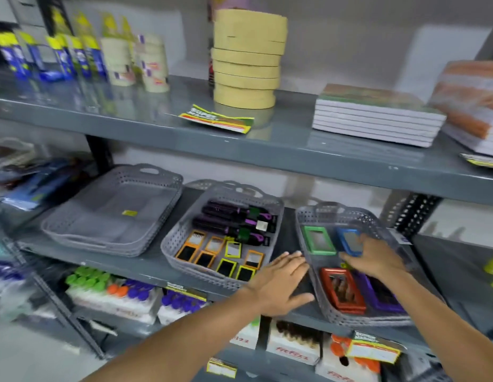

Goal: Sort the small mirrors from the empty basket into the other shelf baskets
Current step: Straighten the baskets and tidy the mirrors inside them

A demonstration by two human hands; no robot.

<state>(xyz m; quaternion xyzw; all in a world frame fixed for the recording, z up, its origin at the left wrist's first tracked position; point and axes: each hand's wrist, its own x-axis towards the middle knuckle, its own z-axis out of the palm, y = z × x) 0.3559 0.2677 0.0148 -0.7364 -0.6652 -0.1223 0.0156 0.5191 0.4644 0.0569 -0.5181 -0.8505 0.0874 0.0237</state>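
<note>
- The left hand [278, 282], nearest the camera with its forearm, lies palm down and fingers spread on the grey shelf [157, 267], in the gap between the middle basket [173, 248] and the right basket [317, 288]; it holds nothing.
- The right hand [373, 257] reaches into the right basket, fingers curled over the lower edge of the blue-framed mirror [348, 238]; whether it grips the mirror I cannot tell.
- Just left of that hand lies the green-framed mirror [318, 239]; below it lie the red-framed mirror [343, 290] and the purple-framed mirror [383, 296], the latter partly under the wrist.
- The middle basket holds small orange and yellow mirrors [234, 249] in front and black-and-purple brushes [234, 221] behind, just left of the left hand.
- The empty basket [113, 213] stands at the left, well apart from both hands.
</note>
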